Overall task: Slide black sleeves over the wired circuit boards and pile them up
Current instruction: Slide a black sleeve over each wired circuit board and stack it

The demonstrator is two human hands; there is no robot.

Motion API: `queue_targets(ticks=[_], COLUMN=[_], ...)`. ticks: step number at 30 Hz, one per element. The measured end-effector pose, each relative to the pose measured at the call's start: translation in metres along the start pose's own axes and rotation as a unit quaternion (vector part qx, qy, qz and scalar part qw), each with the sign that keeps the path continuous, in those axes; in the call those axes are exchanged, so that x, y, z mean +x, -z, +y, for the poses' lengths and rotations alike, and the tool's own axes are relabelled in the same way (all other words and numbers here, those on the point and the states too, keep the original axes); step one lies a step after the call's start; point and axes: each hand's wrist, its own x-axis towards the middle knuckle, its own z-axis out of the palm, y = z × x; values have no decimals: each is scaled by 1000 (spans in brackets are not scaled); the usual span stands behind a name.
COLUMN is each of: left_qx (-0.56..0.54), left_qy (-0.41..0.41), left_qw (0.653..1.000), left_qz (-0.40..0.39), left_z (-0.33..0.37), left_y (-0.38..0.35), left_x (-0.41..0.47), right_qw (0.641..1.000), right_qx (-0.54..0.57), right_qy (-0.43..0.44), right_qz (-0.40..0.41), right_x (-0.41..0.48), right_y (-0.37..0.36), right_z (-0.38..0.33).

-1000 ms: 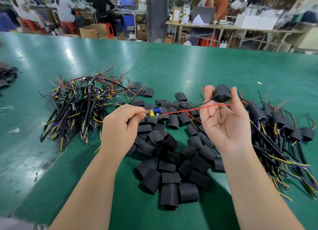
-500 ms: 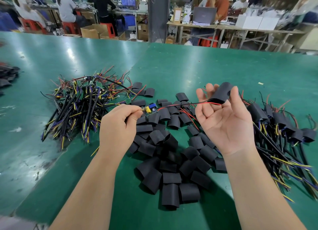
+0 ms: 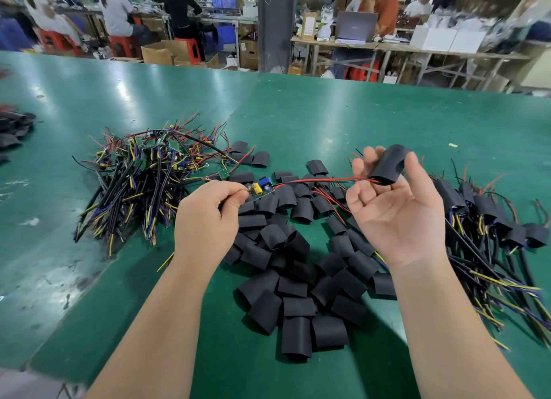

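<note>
Was at the threading step. Pinched the wired circuit board (image 3: pixel 263 187) by its near end with the left hand (image 3: pixel 205 219), above the loose sleeves (image 3: pixel 298 282). Grasped one black sleeve (image 3: pixel 387 166) between thumb and fingers of the raised right hand (image 3: pixel 396 216). Had the red and black wires (image 3: pixel 316 179) just at the sleeve's lower mouth. Needed next, probably, to draw the sleeve along the wires onto the board, then to lay it on the finished pile (image 3: pixel 483 216). One second earlier, carried the wires across the palm, under the sleeve, not into it.

green table (image 3: pixel 328 115): bare wired boards (image 3: pixel 140 175) left, loose black sleeves (image 3: pixel 298 294) centre, sleeved boards (image 3: pixel 492 225) right
</note>
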Motion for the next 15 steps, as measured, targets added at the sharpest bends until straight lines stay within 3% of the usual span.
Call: queue_targets(ticks=[4,10,15], left_qx=[-14,-19,-35], left_qy=[16,52,8], left_qw=[1000,998,999], left_qz=[2,-8,-25], left_z=[2,3,11], left_y=[-1,-2,-5], left_x=[-1,-2,-6], right_qw=[999,1000,999], right_qx=[-35,19,-34], right_qy=[-3,15,5], right_qz=[16,-11,6], right_x=[0,-2,1], right_y=[-3,-3,-4], right_z=[7,4,13])
